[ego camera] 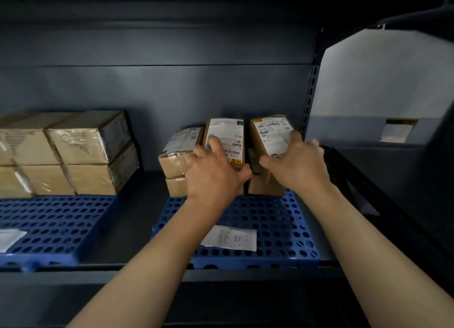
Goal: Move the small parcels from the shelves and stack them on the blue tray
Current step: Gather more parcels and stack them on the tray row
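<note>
Two labelled cartons stand side by side at the 12 o'clock end of the blue tray point(282, 229), and I hold one in each hand. My left hand point(216, 173) grips the 512A parcel point(227, 133), fingers spread wide over its label and thumb hooked round its 3 o'clock edge. My right hand point(297, 163) holds the B127 parcel point(269, 131), thumb on its 9 o'clock side and fingers across the label. Only a narrow dark slot parts them; something dark sits in it that I cannot make out.

At 9 o'clock of the 512A parcel a stack of two small boxes point(177, 160) stands just beside it. At 3 o'clock the slotted shelf upright point(310, 94) stands close to my right fingers. The 6 o'clock half of the tray lies open but for a paper slip point(231, 238), partly under my left forearm.

My hands hide the lower parts of both parcels, so what they rest on is unclear. Well off at 9 o'clock, a second blue tray point(54, 227) carries taped cartons point(73, 153), cut off by the frame edge.
</note>
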Available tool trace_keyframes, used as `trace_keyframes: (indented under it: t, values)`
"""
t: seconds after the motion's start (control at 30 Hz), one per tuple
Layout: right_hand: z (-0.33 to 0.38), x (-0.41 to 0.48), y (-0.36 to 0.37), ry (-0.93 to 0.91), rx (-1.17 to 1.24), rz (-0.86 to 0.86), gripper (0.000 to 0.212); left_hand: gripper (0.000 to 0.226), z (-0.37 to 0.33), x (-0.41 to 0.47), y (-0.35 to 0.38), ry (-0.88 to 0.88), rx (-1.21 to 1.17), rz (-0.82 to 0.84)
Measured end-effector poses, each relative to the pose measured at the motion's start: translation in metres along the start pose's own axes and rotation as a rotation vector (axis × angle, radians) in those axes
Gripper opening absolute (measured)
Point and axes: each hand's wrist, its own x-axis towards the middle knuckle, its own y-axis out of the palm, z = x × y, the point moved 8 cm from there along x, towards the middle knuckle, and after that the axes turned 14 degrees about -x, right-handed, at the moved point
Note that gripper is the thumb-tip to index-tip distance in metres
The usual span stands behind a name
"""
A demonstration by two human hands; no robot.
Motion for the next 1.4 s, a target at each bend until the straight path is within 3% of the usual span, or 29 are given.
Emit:
trace_keyframes:
  t: [0.5, 0.83, 1.2, 1.4]
  values:
    - [0.008, 0.032, 0.026, 0.047, -0.057, 0.085, 0.076, 0.077, -0.002, 0.025, 0.021, 0.083, 0.116, 0.047]
    - [0.007, 0.04, 0.038, 0.024, -0.078, 0.091, 0.086, 0.074, -0.006, 0.023, 0.015, 0.246, 0.203, 0.025]
    - [0.017, 0.046, 0.044, -0.085, -0.033, 0.101, 0.066, 0.049, -0.003, 0.03, 0.018, 0.355, 0.237, 0.008]
    - [0.017, 0.046, 0.045, -0.084, -0.011, 0.084, 0.063, 0.047, 0.002, 0.033, 0.018, 0.37, 0.24, -0.001]
